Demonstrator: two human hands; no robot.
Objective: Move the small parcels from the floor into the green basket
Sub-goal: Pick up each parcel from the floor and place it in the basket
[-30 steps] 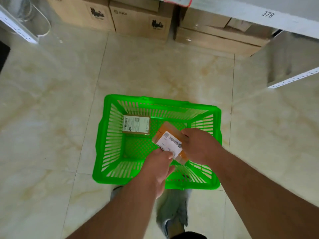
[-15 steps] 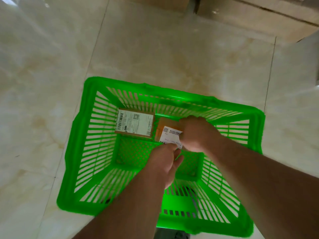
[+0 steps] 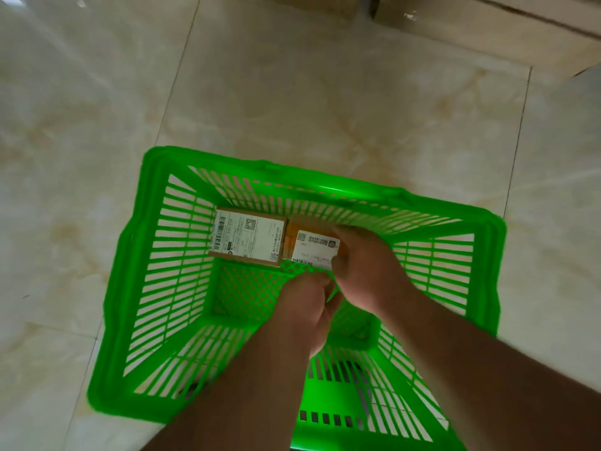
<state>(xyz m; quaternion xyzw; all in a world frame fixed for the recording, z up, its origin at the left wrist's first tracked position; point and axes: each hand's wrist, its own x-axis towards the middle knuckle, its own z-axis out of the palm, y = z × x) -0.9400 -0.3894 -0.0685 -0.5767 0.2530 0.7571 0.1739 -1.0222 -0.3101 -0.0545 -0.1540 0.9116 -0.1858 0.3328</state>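
Observation:
The green basket [image 3: 156,268] stands on the tiled floor below me. A brown parcel with a white label [image 3: 248,240] lies flat at its far left bottom. Right beside it, touching, rests an orange-taped parcel with a white label [image 3: 310,247]. My right hand [image 3: 367,262] is inside the basket, its fingers on the right end of that orange parcel. My left hand [image 3: 309,310] hovers just in front of the parcel, fingers curled, nothing visible in it.
Cardboard boxes [image 3: 487,30] line the far edge of the floor at the top right. Pale marble tiles [image 3: 292,92] surround the basket. A dark shoe [image 3: 348,369] shows through the near basket wall.
Both hands have lowered the orange parcel to the basket bottom next to the brown one. My left hand has come off it. The camera has moved closer to the basket.

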